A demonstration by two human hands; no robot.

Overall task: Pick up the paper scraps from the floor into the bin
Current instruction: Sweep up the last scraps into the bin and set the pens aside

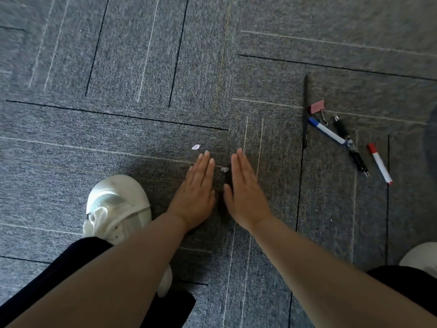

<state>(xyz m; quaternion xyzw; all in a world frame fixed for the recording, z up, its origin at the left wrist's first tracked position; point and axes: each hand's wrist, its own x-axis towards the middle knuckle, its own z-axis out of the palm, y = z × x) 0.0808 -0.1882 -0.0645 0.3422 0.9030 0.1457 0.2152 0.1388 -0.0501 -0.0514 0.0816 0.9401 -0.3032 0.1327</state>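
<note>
So both hands are flat and open, holding nothing. Left hand [197, 192] and right hand [246, 192] lie side by side low over the grey carpet [142, 67], fingers straight and pressed together, palms down, a narrow gap btwn them.

Two scraps show. The small scrap [224, 169] sits in that gap, just beside the left fingertips [208, 157] and the inner edge of the right fingers [238, 159]. The larger pale scrap [196, 147] lies just beyond the left fingertips, apart from them. Bin is not in view.

Probably the step is herding scraps together w/ both hands. To do it well: keep the finger edges down on the pile so thin paper can't slip under, close the gap slowly toward the small scrap, then pinch w/ thumb and forefinger. Reach fwd for the larger one after, or sweep it back first.

Pens and binder clip [317, 107] lie well off past the right fingers; leave them, not scraps.
</note>
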